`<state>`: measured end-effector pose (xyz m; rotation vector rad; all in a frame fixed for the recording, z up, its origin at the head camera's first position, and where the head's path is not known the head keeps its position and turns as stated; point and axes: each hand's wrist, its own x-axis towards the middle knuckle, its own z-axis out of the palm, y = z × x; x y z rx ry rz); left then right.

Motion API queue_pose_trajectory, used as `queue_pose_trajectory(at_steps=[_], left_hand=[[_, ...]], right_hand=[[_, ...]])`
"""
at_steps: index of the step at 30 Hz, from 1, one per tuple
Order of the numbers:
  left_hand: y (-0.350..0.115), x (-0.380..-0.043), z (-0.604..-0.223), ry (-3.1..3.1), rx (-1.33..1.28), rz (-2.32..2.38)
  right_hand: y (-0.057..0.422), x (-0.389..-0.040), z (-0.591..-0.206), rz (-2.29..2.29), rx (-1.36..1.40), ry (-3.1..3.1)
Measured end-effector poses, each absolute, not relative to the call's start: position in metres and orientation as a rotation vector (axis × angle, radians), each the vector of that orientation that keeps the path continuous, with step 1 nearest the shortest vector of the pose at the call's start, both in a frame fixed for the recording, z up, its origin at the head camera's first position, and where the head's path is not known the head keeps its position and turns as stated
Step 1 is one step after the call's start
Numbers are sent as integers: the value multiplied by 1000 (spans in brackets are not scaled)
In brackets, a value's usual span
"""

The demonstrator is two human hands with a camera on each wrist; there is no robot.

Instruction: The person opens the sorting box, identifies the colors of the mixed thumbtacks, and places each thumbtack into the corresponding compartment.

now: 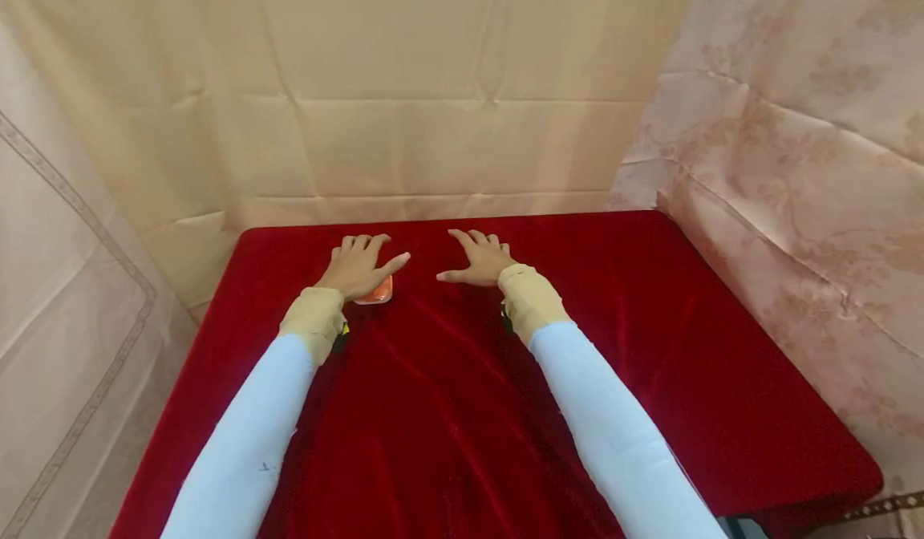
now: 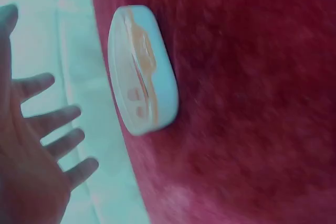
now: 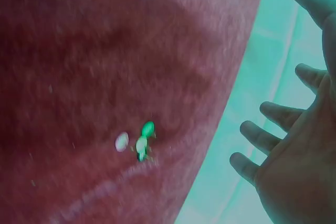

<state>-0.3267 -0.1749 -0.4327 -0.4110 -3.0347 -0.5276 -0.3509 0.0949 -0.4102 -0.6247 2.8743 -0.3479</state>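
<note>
My left hand [image 1: 356,268] is held over the far left part of the red table, its fingers spread and nothing in them. Just under and beside it lies a small rounded case [image 1: 377,292], orange on top in the head view. The left wrist view shows the same case [image 2: 164,82] with white sides and an orange patterned face, apart from the fingers. My right hand [image 1: 485,263] hovers over the table's far middle, fingers spread and holding nothing. Below it, in the right wrist view, lie a small green ant-shaped figure [image 3: 142,144] and a white oval piece [image 3: 122,141]; the head view hides both.
A red velvet cloth [image 1: 433,411] covers the table, with a few creases. Beige curtain [image 1: 447,146] hangs directly behind the far edge. Patterned fabric [image 1: 808,162] stands along the right side, and a pale curtain [image 1: 65,266] along the left.
</note>
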Motion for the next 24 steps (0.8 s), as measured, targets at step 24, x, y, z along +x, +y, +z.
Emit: queue_pose_trajectory(at_steps=[24], left_hand=[[-235, -308, -472, -3030, -620, -903]], right_hand=[[58, -337, -446, -834, -907, 2625]])
